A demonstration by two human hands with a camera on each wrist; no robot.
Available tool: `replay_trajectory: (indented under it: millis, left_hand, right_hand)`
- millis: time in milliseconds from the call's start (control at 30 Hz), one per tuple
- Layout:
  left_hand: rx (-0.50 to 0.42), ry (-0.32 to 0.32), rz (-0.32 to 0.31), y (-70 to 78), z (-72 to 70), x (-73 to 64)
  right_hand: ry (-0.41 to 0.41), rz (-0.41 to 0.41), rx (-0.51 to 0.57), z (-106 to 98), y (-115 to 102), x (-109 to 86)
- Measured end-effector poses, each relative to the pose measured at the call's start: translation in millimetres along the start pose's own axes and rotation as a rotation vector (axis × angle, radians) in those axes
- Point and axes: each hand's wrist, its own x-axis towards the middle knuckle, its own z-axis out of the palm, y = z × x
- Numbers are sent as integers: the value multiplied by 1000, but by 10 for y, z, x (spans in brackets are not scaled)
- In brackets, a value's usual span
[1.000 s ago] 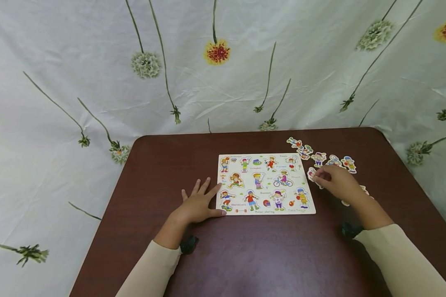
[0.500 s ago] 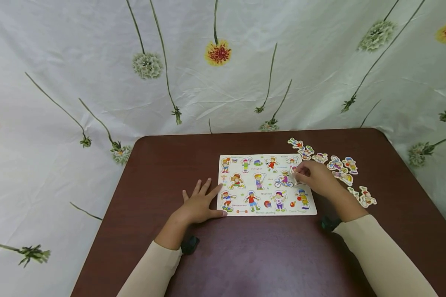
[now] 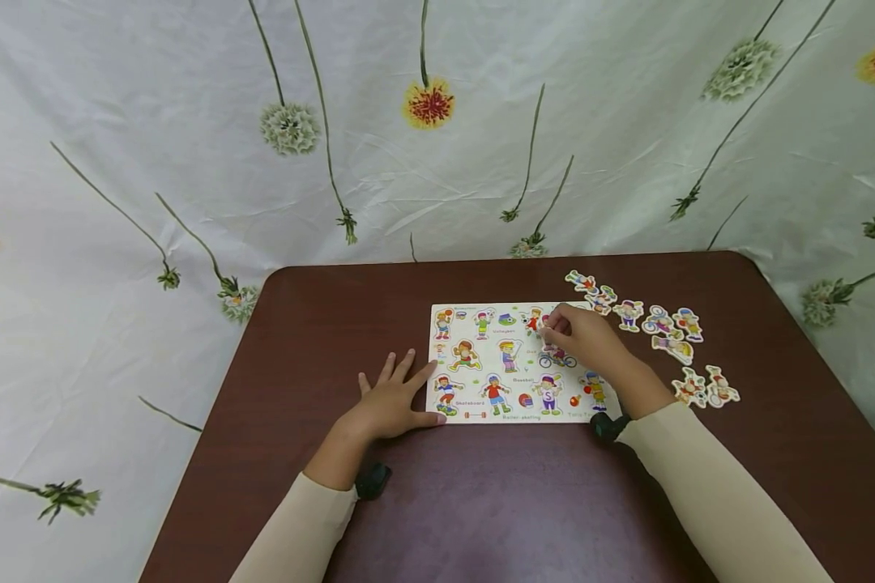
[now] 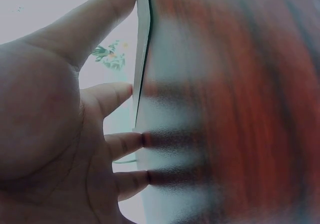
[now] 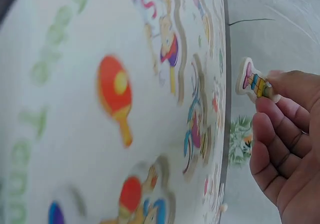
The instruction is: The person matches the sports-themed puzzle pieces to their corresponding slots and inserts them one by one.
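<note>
A white puzzle board (image 3: 488, 364) printed with children at sports lies on the table. My left hand (image 3: 386, 405) rests beside its left edge, fingers spread, the thumb at the near left corner. In the left wrist view, the thumb and index fingertips meet the board's edge while other fingertips touch the table. My right hand (image 3: 583, 336) is over the board's upper right part, pinching a small puzzle piece (image 5: 254, 82) between thumb and fingers. That piece shows pink, blue and yellow in the right wrist view; in the head view the fingers largely hide it.
Several loose puzzle pieces lie right of the board, among them a figure piece (image 3: 629, 316) near its far corner and another piece (image 3: 722, 387) closer to the right sleeve. The dark brown table (image 3: 321, 324) backs onto a flowered cloth (image 3: 379, 162).
My right hand has picked up the puzzle piece from beside the board and carried it left over the board. The left hand has stayed in place.
</note>
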Motion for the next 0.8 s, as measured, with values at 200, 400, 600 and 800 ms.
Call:
replay_trajectory:
  millis: [200,400,600,800]
  left_hand:
    - [-8,0,9,-7,4,-5]
    - [-15,-6,10,-21,15,-12]
    - [-7,-3,6,-12,15,-1]
    - [3,1,1,-13,14,5]
  right_hand:
    - [4,-31,26,72,-154,117]
    - [20,-57,57,202,-305,227]
    - [39,-32,108,360,-457,344]
    - [12,6,145,473,-590,443]
